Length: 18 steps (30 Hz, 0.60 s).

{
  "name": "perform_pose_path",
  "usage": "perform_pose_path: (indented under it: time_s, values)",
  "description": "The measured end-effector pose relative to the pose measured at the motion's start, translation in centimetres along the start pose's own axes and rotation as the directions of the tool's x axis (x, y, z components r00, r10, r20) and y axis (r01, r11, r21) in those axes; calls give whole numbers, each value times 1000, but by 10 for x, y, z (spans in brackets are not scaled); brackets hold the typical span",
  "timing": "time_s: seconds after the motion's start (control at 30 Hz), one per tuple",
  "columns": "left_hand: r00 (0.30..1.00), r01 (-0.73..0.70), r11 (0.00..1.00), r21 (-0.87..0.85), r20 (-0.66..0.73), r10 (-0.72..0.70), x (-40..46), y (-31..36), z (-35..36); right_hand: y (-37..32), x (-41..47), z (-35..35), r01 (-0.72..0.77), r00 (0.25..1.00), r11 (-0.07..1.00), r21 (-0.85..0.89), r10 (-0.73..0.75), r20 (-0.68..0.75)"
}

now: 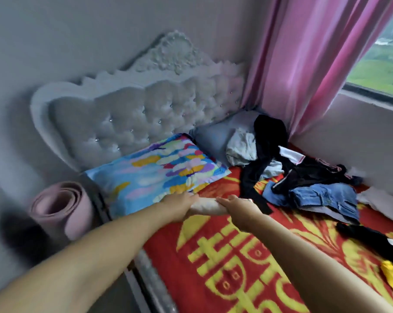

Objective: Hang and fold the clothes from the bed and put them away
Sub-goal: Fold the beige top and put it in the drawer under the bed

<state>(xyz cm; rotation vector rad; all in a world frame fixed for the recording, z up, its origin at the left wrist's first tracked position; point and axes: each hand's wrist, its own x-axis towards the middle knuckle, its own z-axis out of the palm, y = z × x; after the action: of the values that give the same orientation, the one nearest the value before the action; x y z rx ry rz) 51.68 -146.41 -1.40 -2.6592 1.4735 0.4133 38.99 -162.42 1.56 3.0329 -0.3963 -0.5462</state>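
Both my arms reach out over the bed. My left hand [179, 203] and my right hand [238, 205] each hold one end of a small pale, folded cloth [205, 207] lying on the red and yellow bedspread [224, 256], just below the colourful pillow [159, 170]. The frame is blurred, so how the fingers lie on the cloth is unclear. A heap of clothes [299, 177] sits to the right: black garments, blue denim [321, 195], and a pale grey top [241, 150].
A grey pillow [213, 138] lies by the tufted white headboard [127, 118]. A rolled pink mat [62, 208] stands left of the bed. Pink curtain [315, 59] and window are at right. More dark and yellow clothing [389, 267] lies at the right edge.
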Motion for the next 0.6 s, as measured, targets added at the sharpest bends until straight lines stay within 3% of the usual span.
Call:
perform_pose_path:
  time_s: [0.13, 0.3, 0.47, 0.6]
  values:
    - [980, 197, 979, -54, -9, -197, -96, -78, 20, -105, 21, -17, 210, 977, 977, -47, -211, -22]
    - [901, 429, 895, -123, -20, -434, -253, -163, 53, -268, 17, -27, 449, 892, 883, -140, -453, 5]
    - [788, 615, 774, -149, 84, -610, -440, -224, 111, -453, -30, -10, 668, 744, 734, -123, -657, 125]
    - [649, 760, 628, -166, 203, -733, -582, -251, 157, -591, -81, 15, 803, 595, 585, -111, -783, 181]
